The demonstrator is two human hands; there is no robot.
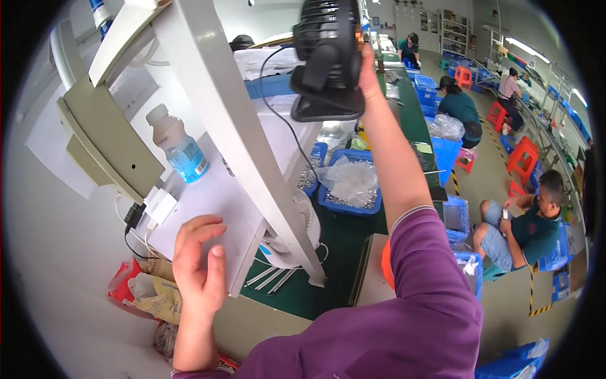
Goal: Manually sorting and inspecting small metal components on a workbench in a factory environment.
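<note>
A black clip-on fan (327, 60) is held up at the top of the view, its clamp base hanging downward. My right hand (368, 72) grips its right side at the end of a raised arm; the fingers behind the fan are partly hidden. From the fan a thin black cord (284, 114) loops down past the white shelf post. My left hand (201, 262) is raised beside the front edge of the white shelf (233, 189), fingers loosely bent, thumb apart, nothing in it. Close to it are a white plug adapter (159, 205) and a blue-labelled bottle (177, 145).
A slanting white post (240, 126) stands between my hands. Below, a green bench (341, 252) carries white rods (274, 280) and a blue bin (347, 205) with small parts and plastic bags. At right, a seated person (530, 221), other workers and red stools (522, 156) line the aisle.
</note>
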